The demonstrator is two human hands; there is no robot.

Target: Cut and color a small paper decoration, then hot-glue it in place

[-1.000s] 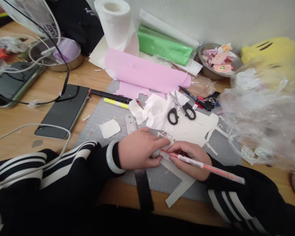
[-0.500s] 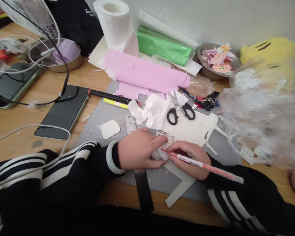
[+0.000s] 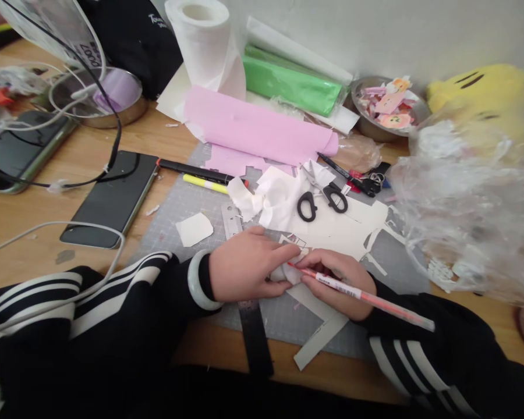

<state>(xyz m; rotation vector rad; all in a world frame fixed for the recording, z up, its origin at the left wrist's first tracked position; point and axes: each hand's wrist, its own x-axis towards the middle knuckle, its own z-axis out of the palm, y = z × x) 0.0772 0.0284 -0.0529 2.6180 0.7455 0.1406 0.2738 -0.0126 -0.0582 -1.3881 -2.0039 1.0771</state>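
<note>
Hands (image 3: 250, 265) over gridded mat (image 3: 174, 203), wooden table (image 3: 26, 209).

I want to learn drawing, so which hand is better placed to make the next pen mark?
Probably the right hand: it holds the reddish pen, whose tip is at the small white piece. The left hand is beside that piece, with no pen.
</note>
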